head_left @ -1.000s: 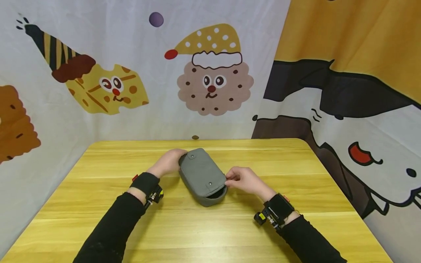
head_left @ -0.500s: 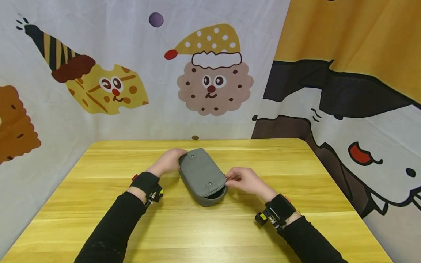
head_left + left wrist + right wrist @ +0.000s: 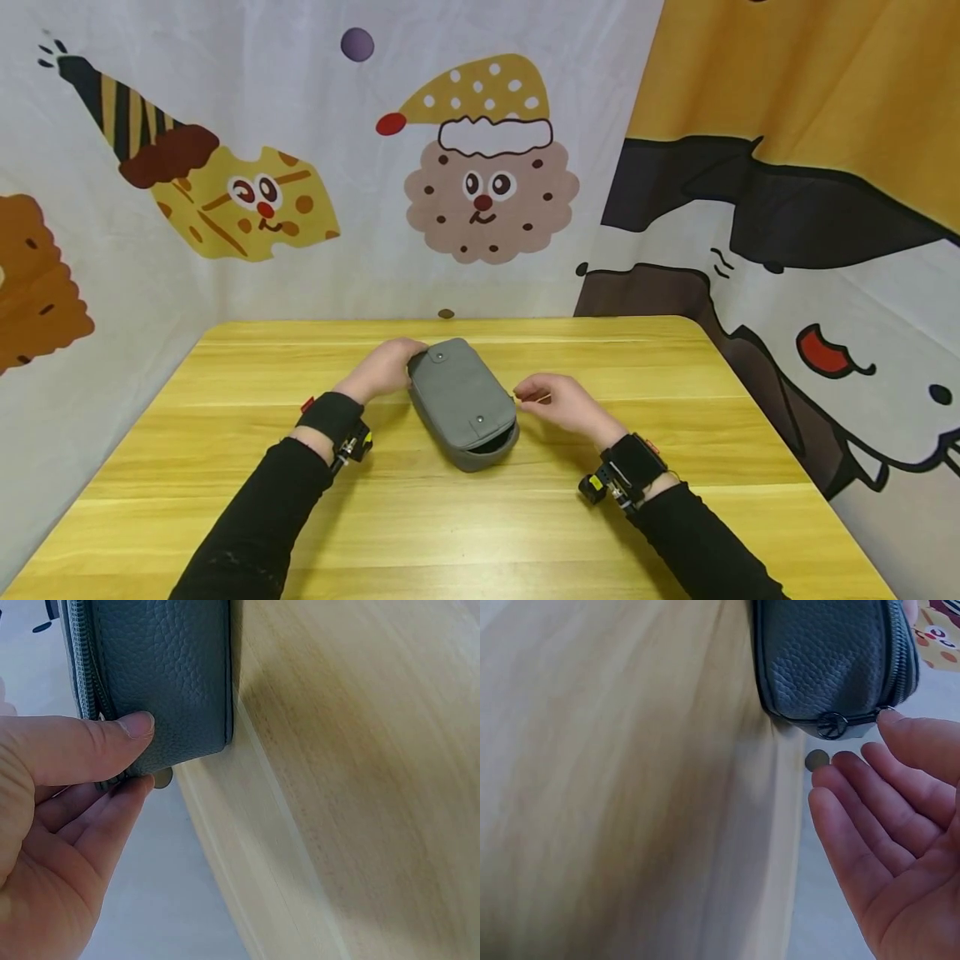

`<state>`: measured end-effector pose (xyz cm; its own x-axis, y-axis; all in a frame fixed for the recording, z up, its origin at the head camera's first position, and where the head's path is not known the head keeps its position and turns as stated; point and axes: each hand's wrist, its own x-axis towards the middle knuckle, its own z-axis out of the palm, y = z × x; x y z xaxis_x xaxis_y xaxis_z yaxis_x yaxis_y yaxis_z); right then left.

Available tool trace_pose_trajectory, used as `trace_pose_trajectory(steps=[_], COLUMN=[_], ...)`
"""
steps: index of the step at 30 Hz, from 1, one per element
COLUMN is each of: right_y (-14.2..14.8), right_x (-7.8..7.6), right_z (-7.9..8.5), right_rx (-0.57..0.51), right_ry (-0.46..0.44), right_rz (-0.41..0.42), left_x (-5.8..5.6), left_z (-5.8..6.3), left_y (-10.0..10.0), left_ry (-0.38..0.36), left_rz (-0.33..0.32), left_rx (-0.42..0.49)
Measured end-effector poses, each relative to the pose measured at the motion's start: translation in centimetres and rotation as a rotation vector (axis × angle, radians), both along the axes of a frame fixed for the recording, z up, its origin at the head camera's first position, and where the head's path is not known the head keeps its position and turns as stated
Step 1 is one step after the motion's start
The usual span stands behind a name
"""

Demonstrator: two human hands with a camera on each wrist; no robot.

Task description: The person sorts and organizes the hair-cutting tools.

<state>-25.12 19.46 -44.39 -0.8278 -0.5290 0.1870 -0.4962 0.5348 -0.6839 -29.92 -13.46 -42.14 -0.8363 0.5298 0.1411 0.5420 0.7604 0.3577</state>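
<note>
A grey leather zip case [image 3: 461, 392] lies flat at mid-table, its long side slanting from back left to front right. Its lid is parted at the near right end, leaving a dark gap. My left hand [image 3: 382, 367] grips the far left end; in the left wrist view the thumb [image 3: 112, 742] lies on the case's side by the zipper [image 3: 84, 667], fingers behind. Near the right edge is my right hand [image 3: 566, 404], its fingers loosely extended. The right wrist view shows its thumb [image 3: 907, 731] close to the round zipper pull [image 3: 831, 726]; contact is unclear.
The case rests on a wooden table [image 3: 480, 533] with rounded far corners. Behind and beside it hangs a cartoon-printed curtain [image 3: 300, 100]. A black camera strap sits on each wrist [image 3: 333, 421].
My right hand has moved slightly up and away from the case's right edge, its pinched fingers loosening. The left hand and the case have stayed in place.
</note>
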Motion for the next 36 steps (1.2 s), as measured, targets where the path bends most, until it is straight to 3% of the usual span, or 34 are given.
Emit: trace_pose_trajectory(steps=[10, 22, 36], right_y=[-0.6, -1.0, -1.4], right_x=[-0.4, -0.4, -0.1], right_z=[-0.5, -0.8, -0.6], right_rx=[0.04, 0.053, 0.056], right_ry=[-0.082, -0.057, -0.061], right_rz=[0.006, -0.028, -0.065], left_x=[0.0, 0.2, 0.5], left_z=[-0.2, 0.0, 0.2], left_y=[-0.1, 0.0, 0.1], left_ry=[0.033, -0.016, -0.022], left_rz=[-0.02, 0.01, 0.016], left_rx=[0.021, 0.013, 0.019])
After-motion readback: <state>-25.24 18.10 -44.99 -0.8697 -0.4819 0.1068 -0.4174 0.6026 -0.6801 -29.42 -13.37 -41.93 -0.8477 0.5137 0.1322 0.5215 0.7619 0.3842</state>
